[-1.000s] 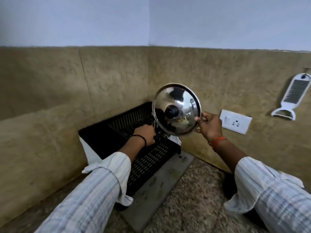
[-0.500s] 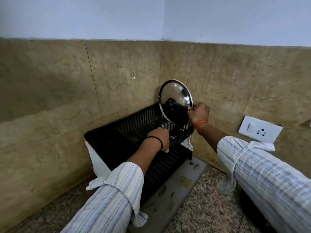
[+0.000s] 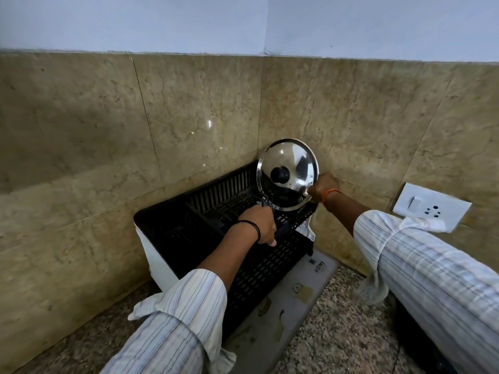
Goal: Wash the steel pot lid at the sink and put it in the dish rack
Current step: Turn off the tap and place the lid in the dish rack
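Note:
The round steel pot lid (image 3: 294,160) with a black knob stands on edge at the far right end of the black plastic dish rack (image 3: 189,233), leaning toward the tiled corner. My right hand (image 3: 324,186) pinches the lid's right rim. My left hand (image 3: 263,228) is closed on the rack's front rim, just below and left of the lid. The lid's lower edge sits inside the rack behind the rim.
The rack rests on a grey drying mat (image 3: 291,300) on a speckled granite counter (image 3: 337,338), pushed into a corner of beige tiled walls. A white switch and socket plate (image 3: 429,209) is on the right wall.
The lid has travelled from mid-air down and back into the rack's far right end, still held by my right hand. My left hand has stayed on the rack.

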